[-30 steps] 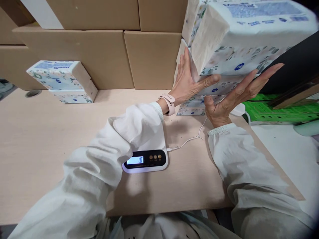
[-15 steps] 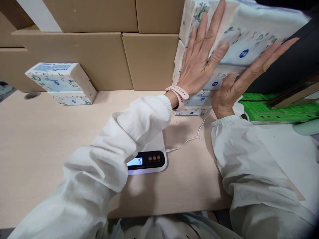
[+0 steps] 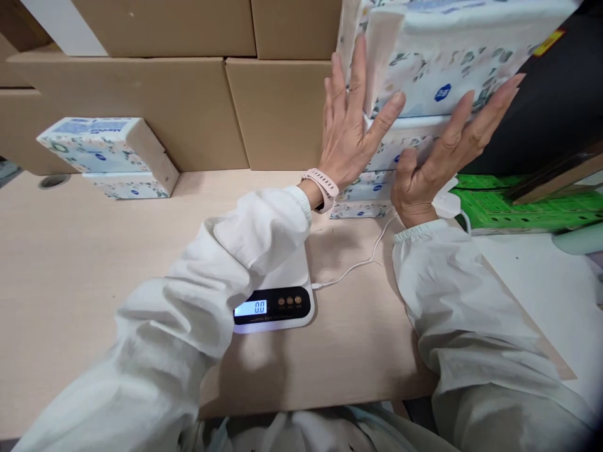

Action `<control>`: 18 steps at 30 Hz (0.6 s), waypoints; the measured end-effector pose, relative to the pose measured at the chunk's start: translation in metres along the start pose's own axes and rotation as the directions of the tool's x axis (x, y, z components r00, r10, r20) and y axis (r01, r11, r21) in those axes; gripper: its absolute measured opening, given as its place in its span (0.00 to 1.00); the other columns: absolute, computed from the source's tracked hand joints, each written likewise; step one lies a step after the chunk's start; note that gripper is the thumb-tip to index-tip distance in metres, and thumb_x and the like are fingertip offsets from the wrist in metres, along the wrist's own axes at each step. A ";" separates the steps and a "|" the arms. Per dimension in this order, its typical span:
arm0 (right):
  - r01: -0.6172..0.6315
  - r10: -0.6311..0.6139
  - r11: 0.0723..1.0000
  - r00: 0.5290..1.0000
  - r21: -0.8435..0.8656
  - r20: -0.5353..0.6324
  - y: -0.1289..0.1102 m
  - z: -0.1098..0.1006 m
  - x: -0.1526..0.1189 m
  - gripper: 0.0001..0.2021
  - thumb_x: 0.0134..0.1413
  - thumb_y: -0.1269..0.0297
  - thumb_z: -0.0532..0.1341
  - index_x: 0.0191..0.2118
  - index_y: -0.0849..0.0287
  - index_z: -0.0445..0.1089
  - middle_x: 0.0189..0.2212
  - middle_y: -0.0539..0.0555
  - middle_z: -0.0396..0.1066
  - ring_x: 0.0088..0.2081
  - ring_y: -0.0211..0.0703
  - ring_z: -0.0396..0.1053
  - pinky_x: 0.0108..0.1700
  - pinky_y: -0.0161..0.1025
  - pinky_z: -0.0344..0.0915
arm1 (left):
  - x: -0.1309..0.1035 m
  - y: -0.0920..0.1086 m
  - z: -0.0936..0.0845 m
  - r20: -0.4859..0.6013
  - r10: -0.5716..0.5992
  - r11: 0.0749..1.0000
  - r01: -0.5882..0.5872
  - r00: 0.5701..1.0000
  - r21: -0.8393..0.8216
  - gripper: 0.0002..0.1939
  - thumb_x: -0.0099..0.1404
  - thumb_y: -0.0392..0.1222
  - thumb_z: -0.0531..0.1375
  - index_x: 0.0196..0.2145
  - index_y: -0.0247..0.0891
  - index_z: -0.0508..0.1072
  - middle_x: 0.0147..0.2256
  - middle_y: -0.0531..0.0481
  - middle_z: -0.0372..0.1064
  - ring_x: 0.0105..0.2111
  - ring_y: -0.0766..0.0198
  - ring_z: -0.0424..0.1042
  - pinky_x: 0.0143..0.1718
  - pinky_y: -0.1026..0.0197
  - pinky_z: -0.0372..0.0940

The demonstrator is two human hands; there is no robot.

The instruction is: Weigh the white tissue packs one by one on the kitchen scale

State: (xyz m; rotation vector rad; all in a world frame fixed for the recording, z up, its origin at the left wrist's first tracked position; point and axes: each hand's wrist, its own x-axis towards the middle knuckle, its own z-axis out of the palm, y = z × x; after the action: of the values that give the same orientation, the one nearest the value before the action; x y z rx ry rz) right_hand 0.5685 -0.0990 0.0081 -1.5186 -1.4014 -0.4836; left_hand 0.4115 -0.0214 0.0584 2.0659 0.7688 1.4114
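A tall stack of tissue packs, white and pale blue with a leaf print, stands at the upper right, and its top runs out of view. My left hand, with a pink wristband, lies stretched against the stack's left front edge. My right hand rests with fingers extended across the front right of the stack, thumb pointing up. Neither hand wraps around a pack. Partly under my left sleeve sits a white digital scale, its lit display reading 0.0.
Two more tissue packs are stacked at the left. Cardboard boxes line the back of the table. A white cable runs from the scale toward the stack. Green slotted trays lie at the right.
Both hands have shifted slightly left and down along the stack, and the upper packs have moved left and lower. The scale display went from 1.5 to 0.0.
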 end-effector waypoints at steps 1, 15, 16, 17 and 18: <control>0.032 -0.034 0.999 0.999 -0.039 -0.034 0.001 0.000 -0.001 0.37 0.70 0.48 0.55 0.76 0.61 0.50 0.82 0.69 0.35 0.84 0.63 0.20 0.78 0.76 0.42 | 0.001 -0.003 0.001 -0.006 0.019 1.000 -0.019 1.000 -0.011 0.48 0.77 0.52 0.63 0.83 0.52 0.41 0.79 0.74 0.29 0.81 0.73 0.17 0.83 0.58 0.24; 0.061 -0.098 0.960 0.988 -0.274 -0.123 0.032 0.004 -0.001 0.49 0.62 0.31 0.45 0.74 0.68 0.50 0.80 0.75 0.38 0.84 0.61 0.21 0.79 0.71 0.31 | 0.005 -0.020 0.016 -0.021 0.166 0.984 -0.167 0.986 -0.059 0.64 0.68 0.71 0.64 0.83 0.43 0.33 0.81 0.58 0.29 0.81 0.66 0.16 0.83 0.57 0.23; 0.072 -0.114 0.958 0.984 -0.277 -0.136 0.032 0.003 -0.001 0.49 0.61 0.31 0.45 0.74 0.67 0.50 0.80 0.74 0.38 0.84 0.62 0.21 0.79 0.70 0.31 | 0.004 -0.017 0.015 -0.020 0.159 0.986 -0.160 0.987 -0.055 0.64 0.68 0.70 0.65 0.83 0.42 0.32 0.81 0.59 0.28 0.81 0.66 0.15 0.83 0.58 0.23; 0.087 -0.129 0.961 0.981 -0.262 -0.145 0.030 0.000 -0.001 0.48 0.61 0.31 0.47 0.74 0.66 0.50 0.80 0.73 0.36 0.84 0.63 0.21 0.79 0.69 0.31 | 0.002 -0.013 0.014 -0.018 0.144 0.988 -0.145 0.989 -0.043 0.64 0.69 0.68 0.65 0.83 0.39 0.33 0.81 0.58 0.27 0.81 0.67 0.15 0.82 0.60 0.23; 0.086 -0.119 0.972 0.983 -0.217 -0.142 0.028 -0.005 -0.002 0.48 0.61 0.32 0.49 0.74 0.65 0.49 0.81 0.72 0.34 0.84 0.64 0.21 0.79 0.70 0.30 | 0.000 -0.007 0.011 -0.015 0.123 0.992 -0.123 0.992 -0.021 0.62 0.70 0.65 0.66 0.83 0.35 0.34 0.81 0.56 0.26 0.81 0.67 0.15 0.82 0.61 0.23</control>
State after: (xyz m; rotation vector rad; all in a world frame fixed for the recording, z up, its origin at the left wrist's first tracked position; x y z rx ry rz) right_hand 0.5946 -0.1004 -0.0023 -1.5438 -1.3447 -0.8188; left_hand 0.4207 -0.0178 0.0498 2.1206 0.6373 1.4943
